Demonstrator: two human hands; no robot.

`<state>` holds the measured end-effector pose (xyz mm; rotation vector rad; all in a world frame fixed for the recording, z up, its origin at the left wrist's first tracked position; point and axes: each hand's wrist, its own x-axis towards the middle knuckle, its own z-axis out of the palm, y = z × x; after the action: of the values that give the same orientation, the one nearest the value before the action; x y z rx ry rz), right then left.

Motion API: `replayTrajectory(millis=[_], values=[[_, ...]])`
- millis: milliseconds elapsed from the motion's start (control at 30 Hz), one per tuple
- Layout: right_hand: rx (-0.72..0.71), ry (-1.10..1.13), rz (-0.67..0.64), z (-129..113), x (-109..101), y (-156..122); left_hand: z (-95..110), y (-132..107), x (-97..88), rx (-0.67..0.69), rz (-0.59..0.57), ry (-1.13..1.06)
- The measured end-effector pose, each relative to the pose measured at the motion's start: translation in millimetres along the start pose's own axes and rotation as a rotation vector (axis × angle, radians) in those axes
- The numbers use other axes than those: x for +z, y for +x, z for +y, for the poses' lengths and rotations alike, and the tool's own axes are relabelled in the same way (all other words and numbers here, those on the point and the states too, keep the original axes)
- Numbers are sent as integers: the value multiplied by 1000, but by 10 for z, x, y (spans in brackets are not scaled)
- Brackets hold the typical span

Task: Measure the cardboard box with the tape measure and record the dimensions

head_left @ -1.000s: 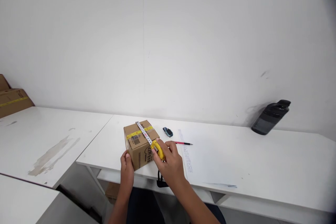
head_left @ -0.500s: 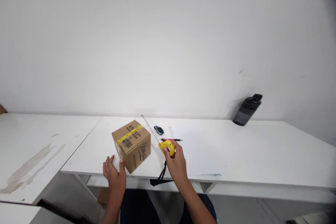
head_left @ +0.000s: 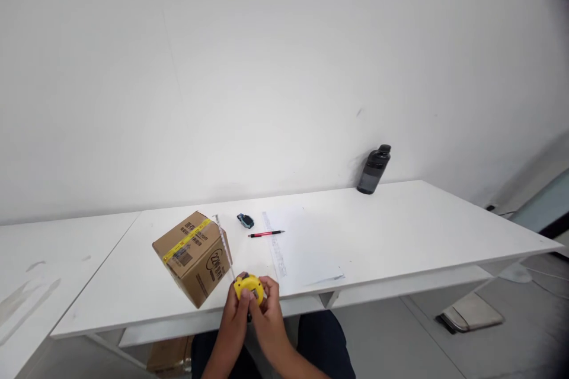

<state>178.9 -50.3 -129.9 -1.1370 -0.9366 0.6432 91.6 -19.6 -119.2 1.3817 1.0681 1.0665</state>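
Note:
A yellow tape measure point(head_left: 252, 285) is between my two hands at the table's front edge. My left hand point(head_left: 237, 310) grips its left side, and my right hand point(head_left: 268, 309) closes round its right side, thumbs together on the front. The tape blade point(head_left: 223, 241) sticks out of the case up and to the left, passing in front of the right side of a cardboard box point(head_left: 195, 257). Yellow packing tape runs across the box top. Right of the box lie a small dark blue-green object point(head_left: 245, 221), perhaps a watch, and a red and black pen point(head_left: 267, 234).
Under the pen's tip lies a sheet of paper point(head_left: 311, 249). A dark bottle point(head_left: 374, 169) stands against the wall at the back right of the white table point(head_left: 391, 237). Below the table are another cardboard box point(head_left: 169, 357) and, on the floor, a flat pale object point(head_left: 473, 312).
My left hand has left the box's side and joined my right hand on the tape measure. The tape measure has come nearer to me, and the view has turned right.

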Motion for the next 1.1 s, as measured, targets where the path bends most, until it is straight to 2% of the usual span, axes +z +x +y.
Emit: replayTrajectory(millis=[100, 167, 233, 267, 367, 433, 533, 667, 833, 900, 967, 1100], values=[[-159, -179, -107, 7, -226, 54, 129, 234, 3, 16, -62, 69], [-315, -399, -180, -28, -434, 323, 159, 370, -6, 78, -62, 130], [-421, -669, -222, -58, -624, 716, 156, 470, 4, 128, -82, 193], [-412, -798, -232, -62, -697, 932, 147, 502, 15, 141, -88, 224], [-177, -1038, -266, -13, -806, 1531, 112, 523, 48, 151, -60, 305], [-109, -1045, -320, 52, -821, 1817, 97, 494, 50, 151, -64, 360], [-100, -968, -397, 135, -853, 2033, 91, 448, 35, 123, -114, 441], [-72, -774, -400, 143, -992, 1959, 75, 460, 38, 92, -125, 517], [39, -111, -315, 1, -1224, 1459, 43, 502, 60, 51, -106, 500], [72, -103, -312, -56, -1292, 1263, 47, 506, 64, 44, -114, 500], [127, -147, -363, -81, -1327, 1129, 60, 506, 70, 49, -127, 499], [214, -234, -483, -18, -1285, 1016, 79, 508, 89, 88, -166, 502]])
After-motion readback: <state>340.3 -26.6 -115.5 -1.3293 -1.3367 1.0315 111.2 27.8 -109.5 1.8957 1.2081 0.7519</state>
